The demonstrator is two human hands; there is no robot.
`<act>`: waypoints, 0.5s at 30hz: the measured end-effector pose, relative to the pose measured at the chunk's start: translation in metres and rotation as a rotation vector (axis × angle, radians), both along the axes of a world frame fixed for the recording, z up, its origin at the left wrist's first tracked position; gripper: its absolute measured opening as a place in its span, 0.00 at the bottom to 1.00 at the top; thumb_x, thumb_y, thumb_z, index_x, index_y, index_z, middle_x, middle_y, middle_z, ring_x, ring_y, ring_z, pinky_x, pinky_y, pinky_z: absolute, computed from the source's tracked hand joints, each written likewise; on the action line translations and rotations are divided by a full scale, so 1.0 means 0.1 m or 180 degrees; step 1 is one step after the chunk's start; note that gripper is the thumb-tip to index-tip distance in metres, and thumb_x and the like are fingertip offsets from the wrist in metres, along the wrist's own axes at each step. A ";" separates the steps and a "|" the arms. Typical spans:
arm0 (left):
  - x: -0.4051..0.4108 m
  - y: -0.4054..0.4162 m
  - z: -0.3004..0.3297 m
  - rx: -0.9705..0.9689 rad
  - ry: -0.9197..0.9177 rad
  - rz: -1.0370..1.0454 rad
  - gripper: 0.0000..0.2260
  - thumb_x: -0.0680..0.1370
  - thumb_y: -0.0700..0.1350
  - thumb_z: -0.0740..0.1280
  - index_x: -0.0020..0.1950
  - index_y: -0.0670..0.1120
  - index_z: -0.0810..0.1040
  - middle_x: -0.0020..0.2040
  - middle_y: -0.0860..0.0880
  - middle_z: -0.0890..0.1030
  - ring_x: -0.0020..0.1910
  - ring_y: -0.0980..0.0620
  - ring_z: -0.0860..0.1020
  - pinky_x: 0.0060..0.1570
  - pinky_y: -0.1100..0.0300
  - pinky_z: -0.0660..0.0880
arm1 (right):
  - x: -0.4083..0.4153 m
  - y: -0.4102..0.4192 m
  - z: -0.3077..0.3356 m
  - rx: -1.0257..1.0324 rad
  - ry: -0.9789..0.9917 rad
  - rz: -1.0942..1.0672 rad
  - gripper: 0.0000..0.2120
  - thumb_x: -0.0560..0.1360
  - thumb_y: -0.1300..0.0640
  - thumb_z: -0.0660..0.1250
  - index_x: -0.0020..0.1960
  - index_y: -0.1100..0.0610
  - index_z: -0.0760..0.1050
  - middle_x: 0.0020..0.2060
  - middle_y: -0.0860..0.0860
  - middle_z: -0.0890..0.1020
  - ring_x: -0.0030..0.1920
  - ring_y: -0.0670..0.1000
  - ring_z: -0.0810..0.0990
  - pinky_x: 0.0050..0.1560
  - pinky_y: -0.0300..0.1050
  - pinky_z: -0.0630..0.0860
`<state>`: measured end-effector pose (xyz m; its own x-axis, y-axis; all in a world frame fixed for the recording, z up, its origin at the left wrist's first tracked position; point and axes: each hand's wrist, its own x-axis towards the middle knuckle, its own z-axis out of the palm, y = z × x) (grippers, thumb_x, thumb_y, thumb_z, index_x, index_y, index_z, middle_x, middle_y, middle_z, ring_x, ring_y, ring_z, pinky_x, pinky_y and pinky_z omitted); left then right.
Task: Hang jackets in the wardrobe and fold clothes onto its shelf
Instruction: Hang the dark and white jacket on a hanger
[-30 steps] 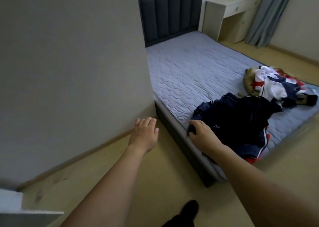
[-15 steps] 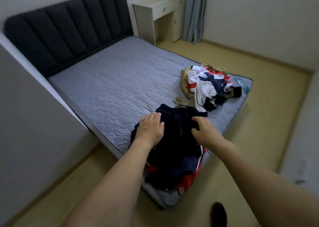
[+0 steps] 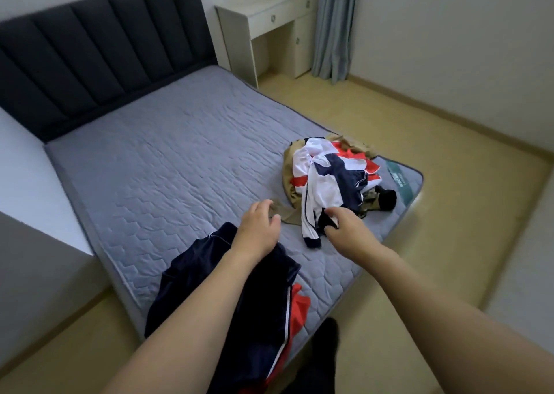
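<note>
Two hands reach over the grey mattress (image 3: 168,166). The right hand (image 3: 344,225) has its grip clenched on the dark cuff of the white, navy and red jacket (image 3: 326,178), whose bulk lies heaped just beyond that grip, over a tan garment (image 3: 292,184). The left hand (image 3: 259,225) hovers with its grip released, fingers loosely curved and holding nothing, just left of the held sleeve. A navy jacket with red lining (image 3: 239,303) lies under the left forearm, nearer than both grips, spilling over the mattress edge. A black sock (image 3: 388,197) sits to the right, past the right grip.
</note>
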<state>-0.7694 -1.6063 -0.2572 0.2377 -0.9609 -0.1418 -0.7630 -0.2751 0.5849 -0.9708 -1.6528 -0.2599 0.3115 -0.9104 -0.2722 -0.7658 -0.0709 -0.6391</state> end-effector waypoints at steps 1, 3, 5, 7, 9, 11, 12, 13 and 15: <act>-0.02 -0.22 -0.05 0.0066 0.0083 0.0023 0.19 0.81 0.47 0.60 0.71 0.43 0.69 0.70 0.44 0.70 0.68 0.47 0.68 0.67 0.55 0.63 | -0.04 -0.24 -0.06 0.0025 -0.0024 -0.0014 0.21 0.77 0.59 0.60 0.70 0.57 0.69 0.66 0.54 0.73 0.63 0.52 0.72 0.60 0.42 0.67; -0.02 -0.72 -0.20 0.0220 0.0239 0.0118 0.19 0.80 0.48 0.60 0.70 0.45 0.69 0.69 0.46 0.70 0.67 0.48 0.69 0.66 0.56 0.64 | -0.15 -0.79 -0.16 0.0095 -0.0067 -0.0069 0.20 0.76 0.59 0.60 0.68 0.57 0.71 0.65 0.53 0.74 0.59 0.51 0.74 0.56 0.41 0.68; 0.02 -1.06 -0.32 0.0446 0.0333 0.0187 0.19 0.80 0.49 0.60 0.70 0.46 0.69 0.69 0.47 0.70 0.65 0.49 0.70 0.64 0.56 0.66 | -0.29 -1.17 -0.18 0.0176 -0.0006 -0.0083 0.22 0.76 0.60 0.60 0.70 0.57 0.69 0.67 0.53 0.72 0.63 0.52 0.73 0.60 0.42 0.69; -0.04 -1.51 -0.42 0.0736 0.0450 0.0310 0.19 0.80 0.50 0.59 0.70 0.46 0.69 0.69 0.46 0.70 0.65 0.49 0.71 0.61 0.57 0.68 | -0.47 -1.64 -0.20 0.0256 0.0123 -0.0104 0.21 0.75 0.61 0.61 0.68 0.59 0.71 0.64 0.53 0.75 0.58 0.53 0.75 0.56 0.42 0.70; -0.13 -1.98 -0.41 0.0856 0.0533 0.0462 0.19 0.80 0.50 0.59 0.70 0.47 0.70 0.69 0.46 0.71 0.64 0.48 0.72 0.60 0.57 0.70 | -0.61 -2.14 -0.18 0.0317 0.0103 -0.0189 0.17 0.73 0.62 0.61 0.62 0.60 0.74 0.53 0.55 0.80 0.49 0.56 0.78 0.48 0.46 0.73; -0.23 -2.47 -0.40 0.0843 0.0631 0.0579 0.18 0.80 0.50 0.59 0.68 0.47 0.71 0.66 0.46 0.73 0.61 0.47 0.74 0.60 0.55 0.72 | -0.68 -2.68 -0.19 0.0385 0.0070 -0.0186 0.14 0.72 0.63 0.59 0.55 0.58 0.75 0.47 0.55 0.81 0.46 0.59 0.79 0.44 0.49 0.74; -0.28 -2.71 -0.42 0.0849 0.0678 0.0595 0.17 0.80 0.50 0.59 0.67 0.48 0.72 0.65 0.46 0.74 0.59 0.48 0.75 0.59 0.55 0.73 | -0.70 -2.95 -0.23 0.0393 0.0030 -0.0192 0.13 0.71 0.63 0.58 0.54 0.58 0.75 0.47 0.56 0.81 0.45 0.59 0.79 0.44 0.49 0.74; -0.33 -2.95 -0.45 0.0866 0.0718 0.0595 0.16 0.80 0.49 0.60 0.66 0.48 0.73 0.63 0.47 0.74 0.56 0.49 0.76 0.56 0.55 0.74 | -0.71 -3.20 -0.31 0.0433 -0.0030 -0.0220 0.14 0.71 0.63 0.58 0.55 0.58 0.75 0.49 0.55 0.81 0.46 0.58 0.80 0.44 0.49 0.75; -0.41 -3.44 -0.64 0.0864 0.0784 0.0611 0.11 0.79 0.48 0.61 0.60 0.48 0.75 0.57 0.49 0.76 0.45 0.55 0.76 0.41 0.62 0.74 | -0.73 -3.71 -0.57 0.0629 -0.0222 -0.0312 0.21 0.73 0.63 0.58 0.65 0.56 0.72 0.57 0.54 0.79 0.50 0.57 0.81 0.49 0.49 0.78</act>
<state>-0.8107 -1.9499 -0.3214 0.3363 -0.8223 -0.4590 -0.5290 -0.5682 0.6303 -1.0434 -2.0236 -0.3165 0.2486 -0.8683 -0.4292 -0.7163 0.1335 -0.6850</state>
